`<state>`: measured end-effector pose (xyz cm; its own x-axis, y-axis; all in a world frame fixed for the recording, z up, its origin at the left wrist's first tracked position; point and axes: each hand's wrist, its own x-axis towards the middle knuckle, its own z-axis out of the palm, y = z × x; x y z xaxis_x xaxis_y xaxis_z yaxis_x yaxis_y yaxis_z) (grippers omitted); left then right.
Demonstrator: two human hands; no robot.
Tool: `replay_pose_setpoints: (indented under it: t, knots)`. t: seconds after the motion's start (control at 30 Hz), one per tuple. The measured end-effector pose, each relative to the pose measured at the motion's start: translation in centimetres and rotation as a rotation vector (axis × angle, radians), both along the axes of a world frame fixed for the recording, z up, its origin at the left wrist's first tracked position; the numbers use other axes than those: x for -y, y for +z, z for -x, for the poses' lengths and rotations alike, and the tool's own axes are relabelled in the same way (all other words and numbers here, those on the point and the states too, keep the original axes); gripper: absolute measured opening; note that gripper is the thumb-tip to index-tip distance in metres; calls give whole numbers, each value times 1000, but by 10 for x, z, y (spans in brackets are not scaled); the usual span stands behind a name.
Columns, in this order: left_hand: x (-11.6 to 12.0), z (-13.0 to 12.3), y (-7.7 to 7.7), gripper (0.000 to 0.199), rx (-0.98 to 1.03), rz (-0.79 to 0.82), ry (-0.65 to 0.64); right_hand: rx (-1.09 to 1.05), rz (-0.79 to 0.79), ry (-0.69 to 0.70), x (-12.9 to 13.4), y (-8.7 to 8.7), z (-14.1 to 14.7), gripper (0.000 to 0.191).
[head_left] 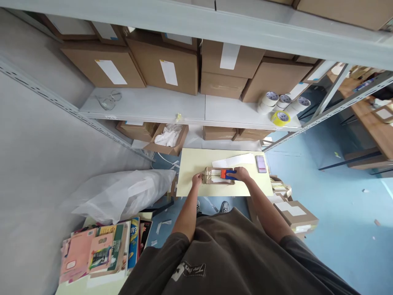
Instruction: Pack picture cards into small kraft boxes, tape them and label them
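Observation:
A small brown cardboard box [217,180] lies on the pale yellow tabletop [190,164], with white paper on its upper face and shiny tape across its left end. My left hand [197,179] holds that left end, its fingers closed at the edge. In my right hand [242,173] is a blue-and-orange tape dispenser [226,174], its orange end over the middle of the box. Whether the dispenser touches the box I cannot tell. Behind the box lies a white paper sheet [236,159]. At the table's right edge is a phone-like item [261,164], its face blurred.
A shelf [181,102] ahead carries large cartons [181,69], glasses [109,100] and several tape rolls [281,118]. To my left are a translucent plastic bag [129,192] and stacked printed folders [101,250]. Cardboard boxes [296,215] stand right of the table.

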<state>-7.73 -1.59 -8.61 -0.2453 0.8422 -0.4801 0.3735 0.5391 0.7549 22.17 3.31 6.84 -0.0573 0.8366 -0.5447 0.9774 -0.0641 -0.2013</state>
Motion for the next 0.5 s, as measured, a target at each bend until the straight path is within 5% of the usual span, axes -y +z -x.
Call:
replay_pose_setpoints:
  t: [0.13,0.27,0.5]
  knots:
    - [5,-14,-7,22,-60,56,76,0,-18,5,2,-3,0,59]
    - [17,-15,-2,41,-134,71,148,8,-13,6,3,-4,0,55]
    - [11,-41,19,46,-30,-105,-1,-82,13,53,1,0,-4,43]
